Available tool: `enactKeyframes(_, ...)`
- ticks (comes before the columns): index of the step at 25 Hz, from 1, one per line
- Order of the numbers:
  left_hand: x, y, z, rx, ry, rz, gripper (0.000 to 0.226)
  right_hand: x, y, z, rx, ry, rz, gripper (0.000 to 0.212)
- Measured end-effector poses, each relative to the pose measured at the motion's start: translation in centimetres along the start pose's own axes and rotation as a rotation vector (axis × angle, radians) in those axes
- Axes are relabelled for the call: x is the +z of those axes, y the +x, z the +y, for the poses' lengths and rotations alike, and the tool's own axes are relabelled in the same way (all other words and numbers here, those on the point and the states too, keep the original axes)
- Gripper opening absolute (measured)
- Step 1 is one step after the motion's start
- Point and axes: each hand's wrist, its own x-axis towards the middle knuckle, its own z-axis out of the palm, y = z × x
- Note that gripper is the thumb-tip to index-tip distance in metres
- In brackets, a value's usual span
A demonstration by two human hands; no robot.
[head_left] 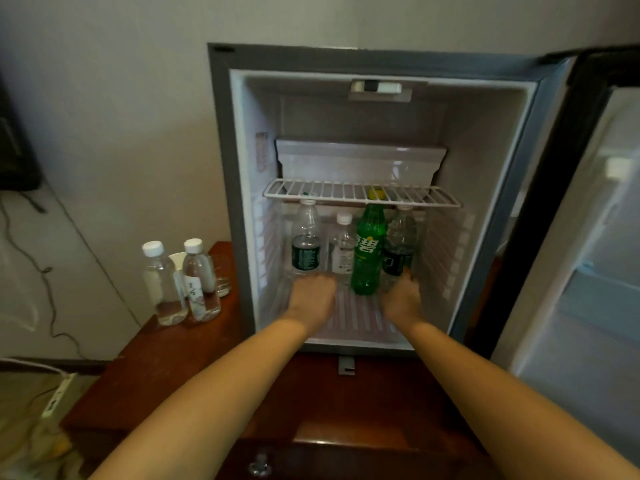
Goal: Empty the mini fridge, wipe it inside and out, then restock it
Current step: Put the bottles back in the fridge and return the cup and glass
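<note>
Left hand: low on the fridge floor, knuckles up, against the foot of the left dark-label bottle; fingers hidden, so cannot tell whether wrapped round it or only touching.
Right hand: same pose at the foot of the right dark-label bottle; hold equally impossible to judge.
Between the hands: green soda bottle at 3 o'clock of the left hand, small clear bottle at 1 o'clock, further back; all four upright and close-packed.
Overhead: wire shelf at 12 o'clock, right above the caps, green cap up among the wires.
Mini fridge: open, door swung out to 3 o'clock, four bottles inside; emptying probably partway.
Outside: two water bottles and a glass at 9 o'clock of the fridge, on the cabinet top.
Risk, tipping: holds this low on tall bottles likely let the tops swing.
Risk, snagging: any straight lift probably knocks caps on the shelf.
Risk, neighbours: a wrist drawn back could topple the green bottle.
Risk, landing: crowded spot at 9 o'clock; glass easily nudged.
</note>
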Motion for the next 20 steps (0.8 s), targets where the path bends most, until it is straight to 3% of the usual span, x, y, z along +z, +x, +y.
enactKeyframes(4,-3.1,-4.4,-1.3,-0.088,0.010,-0.108,0.015,-2.8,-5.5,-3.4,-0.449,-0.190,-0.232,0.050)
enactKeyframes(7,-4.5,-8.9,-3.1,-0.136,0.037,-0.060,0.019,-2.8,-10.7,-6.6,-0.858,-0.451,-0.397,0.040)
enactKeyframes(9,-4.9,-12.1,-4.8,-0.192,0.029,-0.068,0.019,-2.1,-14.0,-8.3,-1.027,-0.582,-0.462,0.030)
enactKeyframes(13,-4.9,-18.2,-10.0,-0.346,0.012,-0.087,0.022,0.5,-18.6,-11.9,-1.077,-0.598,-0.508,0.021)
enactKeyframes(17,-4.2,-21.3,-16.8,-0.514,-0.024,-0.117,0.024,3.4,-20.0,-14.8,-1.093,-0.507,-0.506,0.029)
enactKeyframes(20,-2.0,-20.7,-21.3,-0.635,-0.225,-0.062,0.047,5.7,-19.6,-16.3,-1.099,-0.441,-0.542,0.039)
